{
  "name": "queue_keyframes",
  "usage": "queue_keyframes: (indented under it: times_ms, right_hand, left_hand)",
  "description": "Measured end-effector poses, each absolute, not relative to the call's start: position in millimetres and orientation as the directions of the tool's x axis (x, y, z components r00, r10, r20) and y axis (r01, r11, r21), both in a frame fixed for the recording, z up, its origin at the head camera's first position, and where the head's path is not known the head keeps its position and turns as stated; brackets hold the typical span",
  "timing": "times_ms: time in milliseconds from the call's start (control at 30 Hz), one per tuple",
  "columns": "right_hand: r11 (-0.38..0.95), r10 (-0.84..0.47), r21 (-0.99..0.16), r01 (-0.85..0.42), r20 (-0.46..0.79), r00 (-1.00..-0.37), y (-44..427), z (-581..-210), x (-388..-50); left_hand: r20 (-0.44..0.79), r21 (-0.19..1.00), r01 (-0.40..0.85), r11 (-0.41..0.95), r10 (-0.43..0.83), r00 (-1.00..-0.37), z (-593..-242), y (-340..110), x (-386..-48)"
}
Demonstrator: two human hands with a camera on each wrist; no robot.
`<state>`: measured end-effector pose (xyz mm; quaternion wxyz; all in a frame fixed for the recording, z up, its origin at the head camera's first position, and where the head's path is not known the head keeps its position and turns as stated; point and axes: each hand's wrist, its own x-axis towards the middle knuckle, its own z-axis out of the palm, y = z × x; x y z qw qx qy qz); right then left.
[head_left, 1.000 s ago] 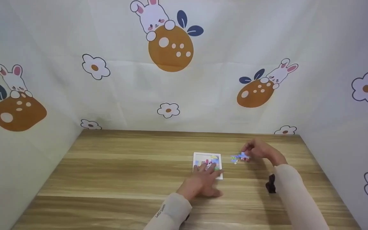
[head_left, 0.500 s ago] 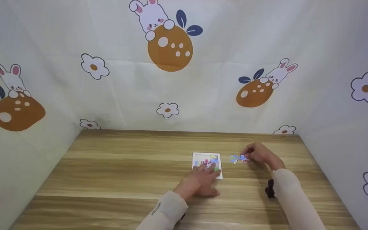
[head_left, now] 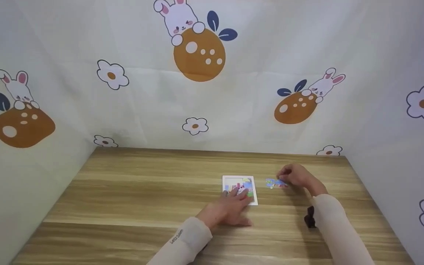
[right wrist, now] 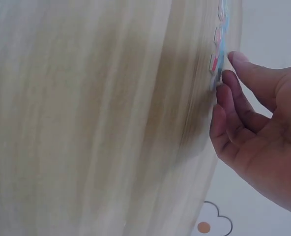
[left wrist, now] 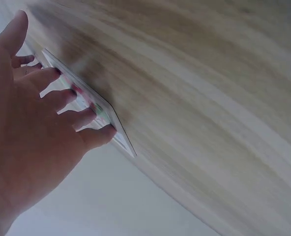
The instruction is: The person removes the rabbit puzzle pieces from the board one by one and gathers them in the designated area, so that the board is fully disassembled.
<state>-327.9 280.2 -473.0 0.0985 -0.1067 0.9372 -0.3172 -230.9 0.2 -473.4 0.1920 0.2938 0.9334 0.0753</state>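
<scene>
A white-rimmed jigsaw puzzle board (head_left: 255, 193), partly filled with a colourful picture, lies on the wooden table. My left hand (head_left: 228, 210) rests on its near side, fingers spread and fingertips touching the picture; the left wrist view shows these fingers (left wrist: 67, 101) lying across the board. Right of the board, a blue jigsaw piece (head_left: 281, 183) with red parts is pinched at its far right edge by my right hand (head_left: 301, 176). It lies flat against another blue and green jigsaw piece (head_left: 269, 182). Whether the two interlock is too small to tell.
The wooden table (head_left: 131, 191) stretches out on both sides of the board. A pale curtain (head_left: 248, 95) printed with rabbits, oranges and flowers closes off the back and sides. A dark object (head_left: 310, 217) sits under the right sleeve's cuff.
My right hand has lowered the tilted jigsaw piece and brought it left, flat against the neighbouring piece. My left hand has stayed on the board.
</scene>
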Motion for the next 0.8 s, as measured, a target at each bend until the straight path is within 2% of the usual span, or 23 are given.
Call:
queue_keyframes:
  times_ms: [333, 500, 800]
  right_hand:
    - [0.733, -0.291, -0.651, -0.196, -0.041, -0.956, 239, -460, -333]
    - [0.672, -0.363, -0.694, -0.259, -0.004, -0.932, 221, -458, -333]
    - [0.642, -0.485, -0.682, -0.351, -0.007, -0.874, 200, -469, -333]
  left_hand:
    - [-0.306, 0.238, 0.566, 0.789, 0.614, -0.728, -477, -7, -237]
    - [-0.309, 0.223, 0.581, 0.783, 0.622, -0.72, -478, -8, -238]
    - [-0.304, 0.228, 0.575, 0.786, 0.618, -0.725, -478, -10, -237]
